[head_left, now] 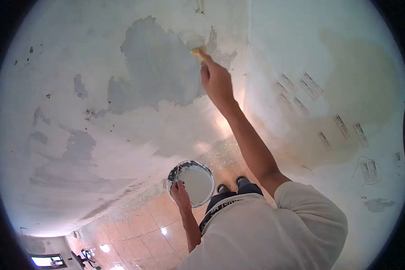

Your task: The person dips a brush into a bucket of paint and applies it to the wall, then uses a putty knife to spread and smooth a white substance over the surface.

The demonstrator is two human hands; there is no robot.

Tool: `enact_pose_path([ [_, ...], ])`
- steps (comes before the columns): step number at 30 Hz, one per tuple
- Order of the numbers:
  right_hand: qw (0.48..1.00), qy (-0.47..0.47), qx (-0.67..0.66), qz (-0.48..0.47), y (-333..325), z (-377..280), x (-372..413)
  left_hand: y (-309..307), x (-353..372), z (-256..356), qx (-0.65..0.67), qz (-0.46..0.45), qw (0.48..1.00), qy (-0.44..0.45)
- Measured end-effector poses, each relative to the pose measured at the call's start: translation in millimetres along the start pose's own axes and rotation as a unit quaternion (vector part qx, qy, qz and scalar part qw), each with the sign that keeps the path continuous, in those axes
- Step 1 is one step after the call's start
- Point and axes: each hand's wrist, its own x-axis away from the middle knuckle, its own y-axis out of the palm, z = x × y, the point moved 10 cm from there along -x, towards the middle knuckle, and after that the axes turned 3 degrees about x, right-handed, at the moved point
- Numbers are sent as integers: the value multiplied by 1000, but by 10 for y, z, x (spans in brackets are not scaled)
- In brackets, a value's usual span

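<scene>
My right hand [217, 81] is raised to the wall [157, 130], its fingers closed round a small yellowish paintbrush [197, 51]. The brush end meets the wall beside a large bare grey patch [155, 63], and a pale smear lies just above it. Lower down, my left hand [180, 193] grips the rim of a round white bucket [211, 193]. Pale, creamy paint [196, 183] fills much of the bucket, and dark and white splashes coat its inner wall.
A second wall [292, 54] meets the first at a corner, with damp-looking stains and several printed label-like marks [310, 85]. Tiled floor [144, 220] lies below, around my feet [231, 184]. A window-like bright rectangle [48, 261] and dark equipment [83, 258] stand at lower left.
</scene>
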Motion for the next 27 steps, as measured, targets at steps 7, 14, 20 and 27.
enact_pose_path([
  [7, 942, 101, 173, -269, 1485, 2232, 2202, -88, 112, 106, -6, -7, 1000, -1],
  [14, 979, 43, 128, -151, 825, 1225, 727, -50, 174, -20, 15, 18, 999, 27],
  [20, 1000, -23, -6, -14, 188, 369, 96, 22, 332, 20, -29, 1, 999, -25],
  [27, 942, 103, 153, -280, 1466, 2126, 2124, 14, 542, 41, 24, 37, 998, -39],
])
